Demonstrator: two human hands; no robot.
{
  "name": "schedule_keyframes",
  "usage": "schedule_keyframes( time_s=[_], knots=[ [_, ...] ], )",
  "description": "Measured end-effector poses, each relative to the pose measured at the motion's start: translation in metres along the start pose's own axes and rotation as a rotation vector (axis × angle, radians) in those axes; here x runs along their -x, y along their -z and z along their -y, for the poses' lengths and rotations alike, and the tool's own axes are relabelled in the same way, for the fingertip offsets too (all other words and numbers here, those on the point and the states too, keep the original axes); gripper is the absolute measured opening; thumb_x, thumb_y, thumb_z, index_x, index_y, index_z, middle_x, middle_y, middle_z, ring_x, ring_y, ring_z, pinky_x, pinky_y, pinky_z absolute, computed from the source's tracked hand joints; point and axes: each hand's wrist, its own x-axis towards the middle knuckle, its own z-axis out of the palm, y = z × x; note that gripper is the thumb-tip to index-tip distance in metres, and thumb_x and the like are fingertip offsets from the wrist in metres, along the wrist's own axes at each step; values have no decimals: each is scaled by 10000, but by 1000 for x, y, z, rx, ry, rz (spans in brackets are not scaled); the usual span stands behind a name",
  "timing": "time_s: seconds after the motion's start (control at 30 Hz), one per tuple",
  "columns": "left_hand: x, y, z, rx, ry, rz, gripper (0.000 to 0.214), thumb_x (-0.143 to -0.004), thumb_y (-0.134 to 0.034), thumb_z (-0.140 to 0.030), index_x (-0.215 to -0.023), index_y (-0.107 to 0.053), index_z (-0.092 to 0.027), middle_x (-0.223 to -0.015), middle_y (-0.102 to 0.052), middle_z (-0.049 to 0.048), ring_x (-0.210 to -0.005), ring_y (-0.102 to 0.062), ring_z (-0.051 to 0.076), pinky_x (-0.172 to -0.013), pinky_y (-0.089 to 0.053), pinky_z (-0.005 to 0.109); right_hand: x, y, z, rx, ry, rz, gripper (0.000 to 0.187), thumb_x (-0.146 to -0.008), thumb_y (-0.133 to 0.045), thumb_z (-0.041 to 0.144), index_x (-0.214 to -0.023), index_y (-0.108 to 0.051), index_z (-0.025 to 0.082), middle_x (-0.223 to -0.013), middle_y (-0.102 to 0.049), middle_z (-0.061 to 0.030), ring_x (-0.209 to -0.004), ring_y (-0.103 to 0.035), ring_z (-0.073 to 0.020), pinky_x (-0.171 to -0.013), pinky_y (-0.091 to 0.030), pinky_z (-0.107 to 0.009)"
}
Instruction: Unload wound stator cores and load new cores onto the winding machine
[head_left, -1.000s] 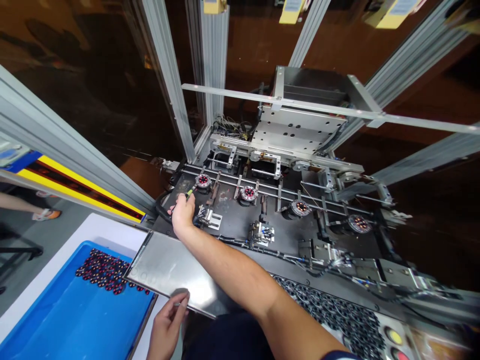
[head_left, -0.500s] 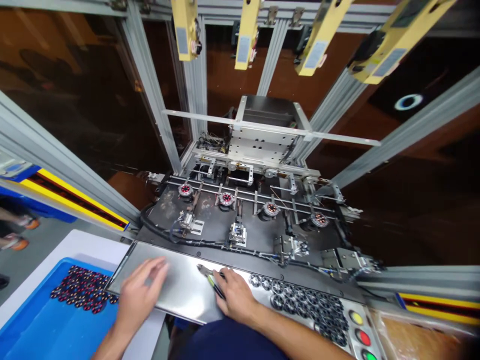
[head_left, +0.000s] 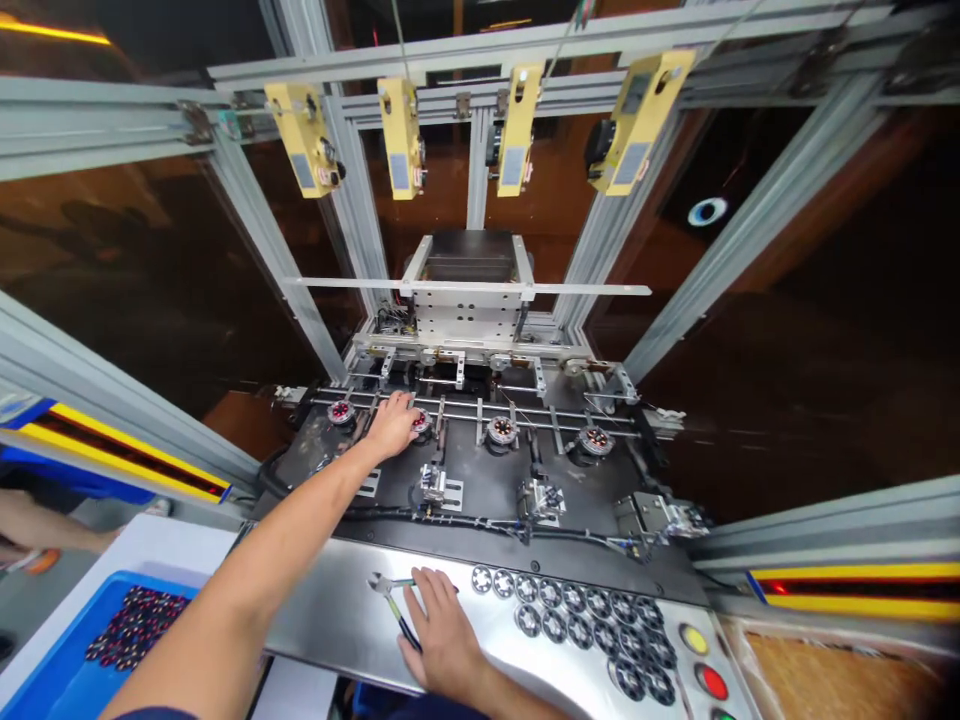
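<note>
My left hand (head_left: 391, 426) reaches over the machine bed, its fingers curled round a round motor stator (head_left: 422, 424) with red windings on the second fixture from the left. My hand hides part of this stator. On the metal front plate (head_left: 330, 590), my right hand (head_left: 442, 628) lies with its fingers stretched out over green-handled cutting pliers (head_left: 386, 592). The jaws of the pliers point left and their handles are spread. More wound stators sit on the other fixtures: the leftmost (head_left: 341, 412), the third (head_left: 501, 431) and the rightmost (head_left: 594, 441).
Several dark ring-shaped cores (head_left: 577, 600) lie in rows at the right of the plate, beside yellow and red push buttons (head_left: 711, 682). A blue tray (head_left: 45, 655) holds wound stators. Yellow light bars (head_left: 120, 450) flank the opening. Clamps (head_left: 435, 485) stand before the fixtures.
My left hand has gone from above the front plate forward to the second fixture. My right hand's fingers have straightened over the pliers, which lie more spread. The view has shifted.
</note>
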Motion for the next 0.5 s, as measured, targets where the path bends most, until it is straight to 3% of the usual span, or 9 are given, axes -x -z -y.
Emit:
schedule_keyframes(
  time_s=[0.37,0.5],
  knots=[
    [-29,-8,18,7,5,248,278,-832,-695,-310,-1079,-700,-183,-1425,-531,132,-1328,-431,344,-1044,-396,569,0,4,0,-35,-38,-2,605,-880,-587,495,-1344,-550,109,-1403,-544,-208,-1277,-518,-375,-1085,-466,-554],
    [-34,-5,23,54,-9,250,281,-804,-728,-307,-1046,-709,-167,-1427,-538,126,-1348,-419,338,-1072,-371,569,2,2,-1,-40,-35,-12,620,-880,-584,503,-1357,-539,111,-1409,-542,-198,-1283,-515,-364,-1091,-466,-544]
  ],
)
